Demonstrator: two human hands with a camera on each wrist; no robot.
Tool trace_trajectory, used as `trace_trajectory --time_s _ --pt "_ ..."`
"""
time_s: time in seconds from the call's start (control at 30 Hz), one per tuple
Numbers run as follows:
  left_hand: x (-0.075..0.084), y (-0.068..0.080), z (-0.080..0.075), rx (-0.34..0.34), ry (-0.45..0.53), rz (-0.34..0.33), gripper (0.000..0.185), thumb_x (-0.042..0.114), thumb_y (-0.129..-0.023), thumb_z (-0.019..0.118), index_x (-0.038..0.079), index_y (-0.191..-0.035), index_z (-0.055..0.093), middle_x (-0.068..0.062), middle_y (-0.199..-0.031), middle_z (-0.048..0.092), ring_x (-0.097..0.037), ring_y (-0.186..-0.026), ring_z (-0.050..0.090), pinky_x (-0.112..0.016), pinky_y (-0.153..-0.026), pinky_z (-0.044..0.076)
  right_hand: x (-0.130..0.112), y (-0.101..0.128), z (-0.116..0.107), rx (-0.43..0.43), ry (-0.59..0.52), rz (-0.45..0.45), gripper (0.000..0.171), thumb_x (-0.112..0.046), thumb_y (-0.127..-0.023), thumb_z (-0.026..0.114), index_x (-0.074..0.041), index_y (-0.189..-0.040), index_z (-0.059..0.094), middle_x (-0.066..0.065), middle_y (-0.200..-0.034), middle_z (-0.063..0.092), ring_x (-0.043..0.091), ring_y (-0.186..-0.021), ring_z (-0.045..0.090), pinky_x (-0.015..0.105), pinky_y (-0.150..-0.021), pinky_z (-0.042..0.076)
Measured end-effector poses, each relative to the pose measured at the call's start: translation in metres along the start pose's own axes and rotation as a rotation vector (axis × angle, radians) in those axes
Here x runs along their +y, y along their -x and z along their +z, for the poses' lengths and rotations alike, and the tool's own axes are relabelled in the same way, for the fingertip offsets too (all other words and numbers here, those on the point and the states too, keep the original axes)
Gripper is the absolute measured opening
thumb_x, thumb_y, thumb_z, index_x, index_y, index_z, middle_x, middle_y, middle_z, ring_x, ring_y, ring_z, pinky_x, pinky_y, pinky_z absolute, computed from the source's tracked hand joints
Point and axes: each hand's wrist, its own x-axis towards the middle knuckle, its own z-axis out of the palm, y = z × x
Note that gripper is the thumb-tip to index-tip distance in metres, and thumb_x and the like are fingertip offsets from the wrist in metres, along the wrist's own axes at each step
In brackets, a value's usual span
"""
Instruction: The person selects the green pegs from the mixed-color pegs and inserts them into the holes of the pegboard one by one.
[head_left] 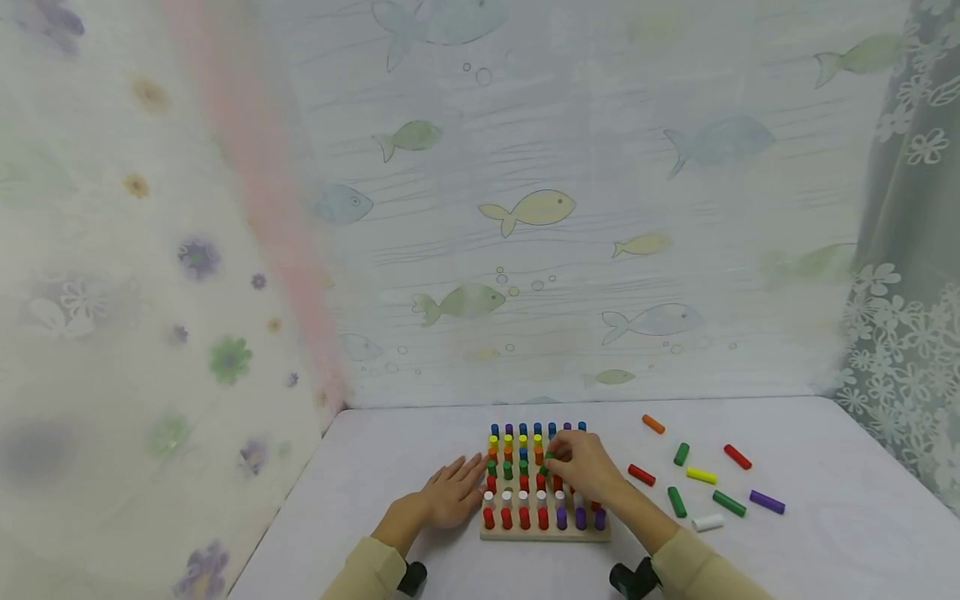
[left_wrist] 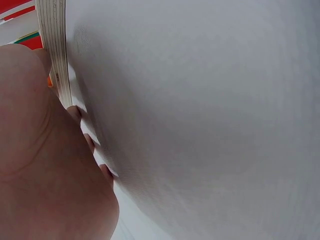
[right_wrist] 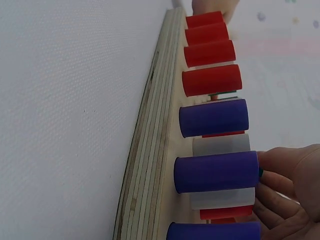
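A wooden pegboard (head_left: pixel 546 537) carries rows of coloured pegs: blue and purple at the back, then yellow, orange, green, red, white, and a front row of red and purple. My left hand (head_left: pixel 453 493) lies with fingers extended along the board's left edge; in the left wrist view its fingers reach the layered wooden side (left_wrist: pixel 54 55). Over the middle of the board, my right hand (head_left: pixel 588 465) pinches a green peg (head_left: pixel 545 469) between thumb and fingers, in the green row. In the right wrist view, purple pegs (right_wrist: pixel 215 175) hide most of that peg.
Loose pegs lie on the white table right of the board: an orange peg (head_left: pixel 653 424), two red, several green, a yellow peg (head_left: pixel 701 475), a purple peg (head_left: pixel 767 502) and a white peg (head_left: pixel 707 522). A fish-patterned curtain (head_left: pixel 525 250) hangs behind the table.
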Motion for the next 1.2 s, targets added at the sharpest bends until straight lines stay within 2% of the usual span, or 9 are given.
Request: trace_trajectory --time_s 0.5,1.2 --pt "-0.001 0.0 0.001 0.003 -0.001 0.005 0.06 0.043 -0.111 0.036 0.018 -0.164 0.024 -0.004 -0.17 0.023 -0.031 -0.157 0.018 -0.057 -0.124 0.017 0.004 -0.003 0.007 -0.006 0.023 0.012 0.007 -0.007 -0.092 0.075 -0.006 -0.098 0.072 -0.003 -0.087 0.071 0.011 -0.08 0.064 0.034 -0.078 0.06" --pt "-0.002 0.0 0.002 0.005 -0.001 0.0 0.061 0.045 -0.11 0.035 0.018 -0.164 0.024 -0.003 -0.17 0.023 -0.03 -0.157 0.018 -0.058 -0.124 0.017 0.002 -0.002 0.01 0.0 0.071 -0.045 0.006 -0.005 -0.092 0.074 -0.004 -0.098 0.073 -0.003 -0.087 0.071 0.011 -0.079 0.063 0.033 -0.075 0.059"
